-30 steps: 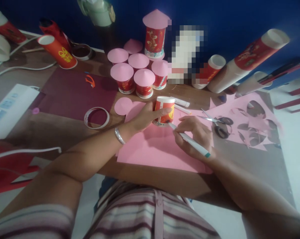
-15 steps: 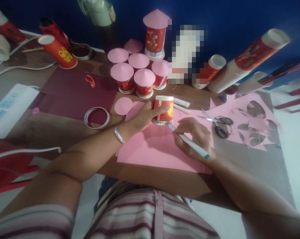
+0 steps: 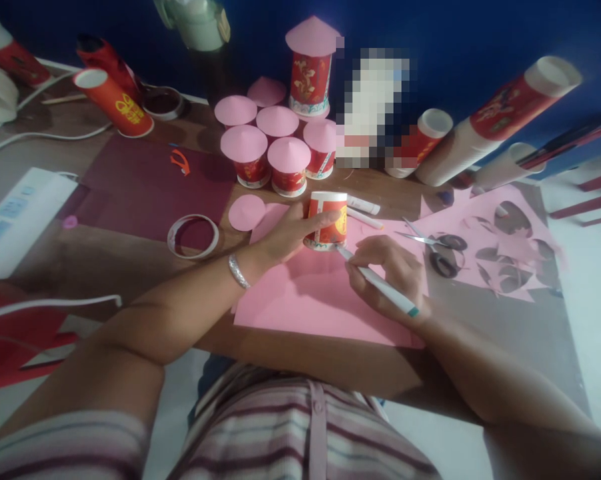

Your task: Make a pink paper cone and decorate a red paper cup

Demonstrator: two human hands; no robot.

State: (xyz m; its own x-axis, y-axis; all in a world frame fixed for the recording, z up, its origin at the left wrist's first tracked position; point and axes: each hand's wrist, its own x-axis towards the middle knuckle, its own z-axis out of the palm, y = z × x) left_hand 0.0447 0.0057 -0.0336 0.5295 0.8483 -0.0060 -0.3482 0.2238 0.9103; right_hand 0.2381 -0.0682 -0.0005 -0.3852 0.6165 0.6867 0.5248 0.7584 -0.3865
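Note:
My left hand [image 3: 290, 233] is wrapped round a short red cardboard tube [image 3: 325, 230] with a white base band that bears green marks. A white marker pen [image 3: 385, 287] with a green end sits in the closed fingers of my right hand [image 3: 390, 273]. Its tip meets the lower band of the tube, or lies very near it. Both hands are above a sheet of pink paper [image 3: 290, 300]. Behind them stand several small red tubes topped with pink paper cones [image 3: 289, 157], and one taller red tube with a pink cone [image 3: 310, 73].
Scissors [image 3: 443, 253] lie to the right, beside cut pink paper scraps [image 3: 510, 260]. A tape roll [image 3: 193, 237] and a pink disc [image 3: 247, 213] lie to the left. Long cardboard tubes [image 3: 500, 123] lean at the back right. Another white pen [image 3: 365, 219] is behind my right hand.
The whole view has shifted very slightly. Both hands keep their holds on the tube and the marker pen, with almost no visible movement.

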